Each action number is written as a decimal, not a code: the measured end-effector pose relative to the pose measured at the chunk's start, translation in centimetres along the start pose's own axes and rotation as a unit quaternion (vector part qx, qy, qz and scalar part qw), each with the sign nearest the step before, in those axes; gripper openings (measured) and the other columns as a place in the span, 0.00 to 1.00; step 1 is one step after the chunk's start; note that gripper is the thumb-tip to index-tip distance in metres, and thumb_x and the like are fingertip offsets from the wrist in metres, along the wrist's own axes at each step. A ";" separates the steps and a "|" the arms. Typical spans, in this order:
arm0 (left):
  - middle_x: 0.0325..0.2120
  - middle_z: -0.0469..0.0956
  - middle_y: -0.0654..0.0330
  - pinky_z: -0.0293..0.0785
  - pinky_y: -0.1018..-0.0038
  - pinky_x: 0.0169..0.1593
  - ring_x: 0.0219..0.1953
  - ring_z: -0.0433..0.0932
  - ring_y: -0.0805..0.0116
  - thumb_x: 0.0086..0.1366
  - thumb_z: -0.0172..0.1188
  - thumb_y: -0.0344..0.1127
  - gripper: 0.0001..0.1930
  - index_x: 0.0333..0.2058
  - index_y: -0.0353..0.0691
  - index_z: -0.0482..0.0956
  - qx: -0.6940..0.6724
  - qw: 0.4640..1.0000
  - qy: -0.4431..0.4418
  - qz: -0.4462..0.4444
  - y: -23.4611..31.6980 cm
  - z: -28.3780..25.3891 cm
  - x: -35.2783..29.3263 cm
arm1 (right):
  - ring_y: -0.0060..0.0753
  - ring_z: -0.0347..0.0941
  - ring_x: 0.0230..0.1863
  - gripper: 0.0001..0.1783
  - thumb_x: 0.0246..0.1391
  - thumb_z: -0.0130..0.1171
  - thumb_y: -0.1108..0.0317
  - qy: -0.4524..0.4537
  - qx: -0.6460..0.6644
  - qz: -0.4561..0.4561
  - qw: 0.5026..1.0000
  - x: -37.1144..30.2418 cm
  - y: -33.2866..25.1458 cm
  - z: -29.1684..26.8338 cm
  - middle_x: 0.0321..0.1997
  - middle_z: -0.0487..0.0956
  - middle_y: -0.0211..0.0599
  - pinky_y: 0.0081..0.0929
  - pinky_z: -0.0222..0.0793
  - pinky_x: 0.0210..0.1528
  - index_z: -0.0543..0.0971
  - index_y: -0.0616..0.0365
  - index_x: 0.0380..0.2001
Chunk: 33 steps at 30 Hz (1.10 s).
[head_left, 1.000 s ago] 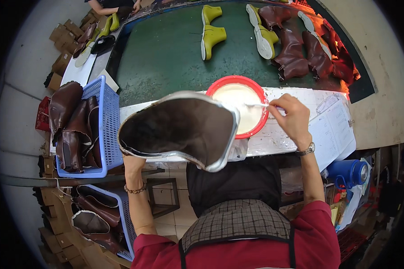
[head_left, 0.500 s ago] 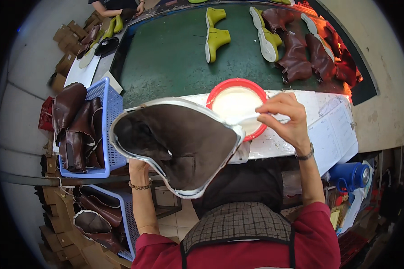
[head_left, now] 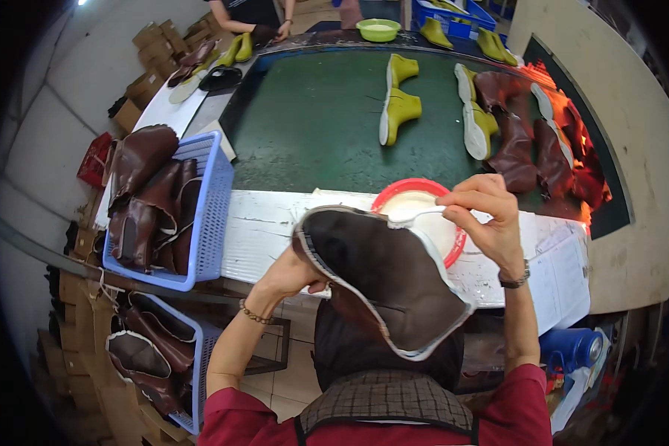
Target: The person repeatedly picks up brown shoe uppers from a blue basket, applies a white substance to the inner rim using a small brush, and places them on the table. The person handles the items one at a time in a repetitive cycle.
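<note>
My left hand [head_left: 288, 276] grips a brown leather boot upper [head_left: 383, 279] by its left side, the dark lining facing up. A whitish band runs along the upper's edge. Pinched between my right thumb and fingers is a white brush [head_left: 422, 213]; my right hand [head_left: 489, 217] holds it nearly level. The brush's tip, coated in white paste, touches the upper's far edge. Behind and partly under the brush stands a red-rimmed bowl [head_left: 459, 251] of creamy white liquid, partly hidden by the upper and my right hand.
Brown uppers fill a blue basket [head_left: 207, 215] at left and a lower blue basket [head_left: 199, 364]. Yellow-green lasts [head_left: 403, 111] and more brown uppers [head_left: 514, 152] lie on the green conveyor [head_left: 305, 126], beside an orange glow. Papers [head_left: 561, 275] lie at right. Another person's hand [head_left: 284, 31] is far left.
The upper has turned in my left hand and sits further right in the picture. The brush has moved from the upper's right corner to its far edge. The whole view has shifted.
</note>
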State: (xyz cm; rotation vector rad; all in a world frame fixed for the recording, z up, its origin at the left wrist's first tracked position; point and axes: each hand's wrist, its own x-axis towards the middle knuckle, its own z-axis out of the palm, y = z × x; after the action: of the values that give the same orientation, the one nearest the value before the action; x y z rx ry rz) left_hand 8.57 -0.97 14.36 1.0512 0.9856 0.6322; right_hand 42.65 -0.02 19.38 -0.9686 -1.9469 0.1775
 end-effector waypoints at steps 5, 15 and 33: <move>0.15 0.73 0.60 0.63 0.74 0.17 0.13 0.70 0.73 0.51 0.54 0.14 0.22 0.48 0.29 0.76 0.050 0.991 -0.109 -0.061 0.2 -0.4 0.6 | 0.24 0.74 0.36 0.07 0.49 0.75 0.63 -0.081 -0.036 -0.049 0.995 3.0 -0.1 -0.2 0.33 0.82 0.22 0.30 0.58 0.48 0.89 0.48 0.33; 0.30 0.81 0.54 0.72 0.74 0.20 0.23 0.81 0.65 0.65 0.60 0.20 0.13 0.48 0.32 0.76 -0.084 0.980 0.072 0.166 -1.1 -1.5 0.0 | 0.24 0.76 0.37 0.09 0.49 0.75 0.68 0.039 0.081 0.040 0.995 -0.9 1.5 2.0 0.36 0.84 0.27 0.29 0.61 0.50 0.89 0.51 0.36; 0.33 0.81 0.51 0.90 0.68 0.38 0.32 0.84 0.59 0.58 0.58 0.17 0.05 0.33 0.28 0.78 -0.212 0.971 0.104 0.044 6.1 -5.9 11.0 | 0.14 0.62 0.28 0.13 0.60 0.66 0.74 0.226 0.058 0.250 0.940 -14.9 15.2 4.3 0.22 0.71 0.24 0.22 0.58 0.29 0.76 0.64 0.23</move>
State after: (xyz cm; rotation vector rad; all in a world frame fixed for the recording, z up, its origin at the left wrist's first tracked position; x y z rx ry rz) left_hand 8.32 12.88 15.11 0.6595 0.9322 0.9937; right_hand 51.68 1.07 -0.35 -1.2820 -1.2360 0.3226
